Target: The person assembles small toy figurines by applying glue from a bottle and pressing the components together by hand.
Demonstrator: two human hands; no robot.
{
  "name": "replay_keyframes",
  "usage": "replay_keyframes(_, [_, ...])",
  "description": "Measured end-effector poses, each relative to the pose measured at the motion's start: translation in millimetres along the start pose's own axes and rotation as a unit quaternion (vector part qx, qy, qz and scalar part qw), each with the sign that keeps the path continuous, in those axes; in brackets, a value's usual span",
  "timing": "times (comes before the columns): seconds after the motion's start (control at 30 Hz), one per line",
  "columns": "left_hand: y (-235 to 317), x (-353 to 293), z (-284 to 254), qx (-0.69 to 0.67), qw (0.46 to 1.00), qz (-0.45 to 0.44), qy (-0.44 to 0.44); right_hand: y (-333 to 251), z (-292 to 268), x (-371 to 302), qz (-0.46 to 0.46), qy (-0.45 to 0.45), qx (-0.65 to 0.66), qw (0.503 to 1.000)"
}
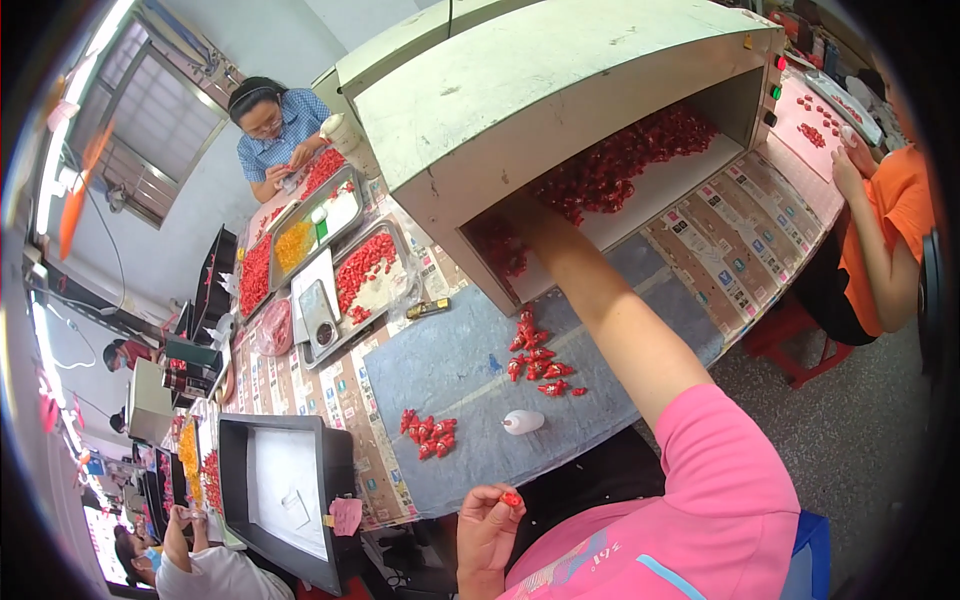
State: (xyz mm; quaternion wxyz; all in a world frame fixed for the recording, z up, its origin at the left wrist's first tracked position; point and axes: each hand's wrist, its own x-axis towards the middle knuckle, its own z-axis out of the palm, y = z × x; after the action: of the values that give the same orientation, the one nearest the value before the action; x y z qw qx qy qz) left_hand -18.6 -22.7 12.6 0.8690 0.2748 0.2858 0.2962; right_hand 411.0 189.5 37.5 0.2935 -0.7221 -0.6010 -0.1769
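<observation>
Low at the front, my left hand [484, 535] pinches a small red plastic piece [511, 499] between thumb and fingertips. My right forearm [600, 300] reaches into the open front of a large cream metal box [470, 130]. Inside it, my right hand [522, 218] is in shadow and its fingers do not show. Many red plastic pieces [620, 170] lie heaped along the box's floor. On the grey-blue mat [440, 370] are two loose clusters of similar red pieces, one at the left [428, 435] and one near the box [532, 350]. A small white squeeze bottle [523, 422] lies between the left cluster and my body.
Metal trays of red pieces [368, 270] and yellow pieces [293, 245] cover the table's far left. A black bin [285, 490] stands at the near left. People work at the back left [285, 135], lower left [215, 570] and right [885, 230]. A red stool [795, 345] is at right.
</observation>
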Motion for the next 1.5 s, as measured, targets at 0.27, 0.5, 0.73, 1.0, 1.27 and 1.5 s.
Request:
replay_keyframes(0.27, [2.8, 14.1, -4.0, -0.016, 0.999, -0.032, -0.024, -12.3, -20.5, -6.4, -0.036, -0.075, 0.04, 0.996])
replay_keyframes(0.5, [4.9, 14.1, -0.2, -0.005, 0.999, -0.037, -0.029, 8.1, -45.1, -10.0, -0.077, -0.242, 0.028, 0.967])
replay_keyframes(0.73, [2.6, 8.0, -1.6, 0.001, 0.999, -0.028, -0.016, 0.0, -50.7, 7.9, -0.036, -0.191, 0.038, 0.98])
replay_keyframes(1.0, [0.7, 5.5, -6.8, -0.02, 0.999, -0.027, 0.003, 2.7, -18.2, -5.9, -0.105, -0.222, 0.046, 0.968])
replay_keyframes(1.27, [-4.2, 7.8, 3.0, -0.012, 0.997, -0.049, -0.064, 19.1, -61.9, -67.8, -0.127, -0.186, 0.058, 0.973])
replay_keyframes(1.5, [-5.8, 6.4, 9.4, -0.039, 0.994, -0.033, -0.1, -13.4, -102.9, -120.9, 0.015, -0.182, 0.09, 0.979])
